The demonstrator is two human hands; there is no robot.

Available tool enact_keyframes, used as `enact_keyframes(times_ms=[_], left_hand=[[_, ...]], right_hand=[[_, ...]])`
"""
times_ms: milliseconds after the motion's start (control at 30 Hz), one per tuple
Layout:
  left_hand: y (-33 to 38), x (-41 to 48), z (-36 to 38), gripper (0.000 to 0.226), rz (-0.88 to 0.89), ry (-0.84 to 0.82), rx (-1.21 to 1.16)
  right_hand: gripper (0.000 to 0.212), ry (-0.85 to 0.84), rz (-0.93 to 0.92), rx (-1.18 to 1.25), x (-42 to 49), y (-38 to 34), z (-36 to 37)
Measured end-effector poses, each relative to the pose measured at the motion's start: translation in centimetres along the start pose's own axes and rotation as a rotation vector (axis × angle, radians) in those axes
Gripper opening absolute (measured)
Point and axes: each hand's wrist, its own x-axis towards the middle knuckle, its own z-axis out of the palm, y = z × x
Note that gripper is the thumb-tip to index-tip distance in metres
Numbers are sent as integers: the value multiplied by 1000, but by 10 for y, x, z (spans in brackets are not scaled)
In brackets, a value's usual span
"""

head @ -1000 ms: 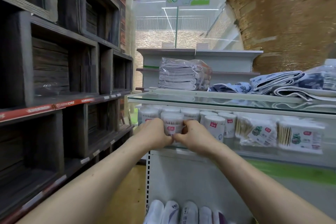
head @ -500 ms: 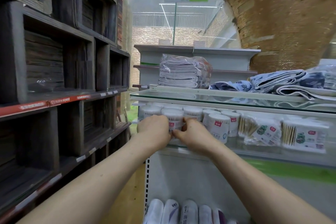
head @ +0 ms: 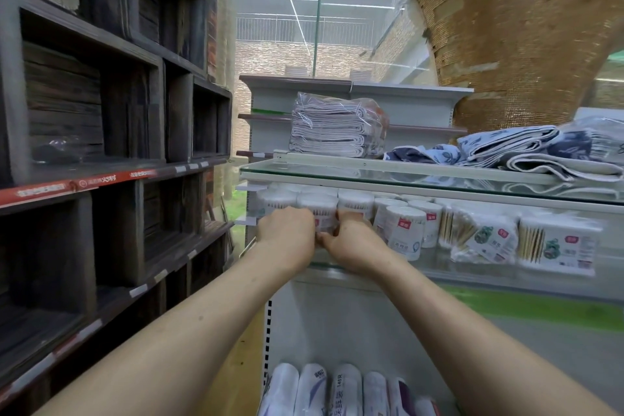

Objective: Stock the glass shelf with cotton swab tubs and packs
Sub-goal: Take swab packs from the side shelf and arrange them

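Several round white cotton swab tubs stand in rows on the lower glass shelf (head: 435,267). My left hand (head: 287,235) and my right hand (head: 351,243) both grip one tub (head: 319,209) at the front left of the shelf, fingers curled round its lower part from either side. Another tub (head: 405,231) with a red label stands just right of my right hand. Flat packs of cotton swabs (head: 486,236) and a boxier pack (head: 559,243) lie further right on the same shelf.
An upper glass shelf (head: 337,172) just above the tubs carries bagged folded cloths (head: 334,127) and loose blue-patterned towels (head: 526,149). Dark wooden cubby shelving (head: 101,145) lines the left side. White wrapped packs (head: 337,392) stand on the bottom shelf below my arms.
Both hands have stayed on the same front tub and pushed it slightly further onto the shelf. The view has shifted a little closer and upward.
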Motion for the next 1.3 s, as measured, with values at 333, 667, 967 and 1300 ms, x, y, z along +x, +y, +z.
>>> enact_keyframes(times_ms=[333,667,967,1300], left_hand=[[-4,-10,2,22,29,60,-49],[53,-37,-5,17,115,100,-125],[164,-69,-34,18,271,115,-196],[303,-122,-63,17,450,103,-257]], right_hand=[[29,55,-51,-88,-23,-8,-11],[19,123,-120,-253,-77,26,-69],[23,166,-20,-302,-148,93,-157],[20,222,157,-401,-236,179,-248]])
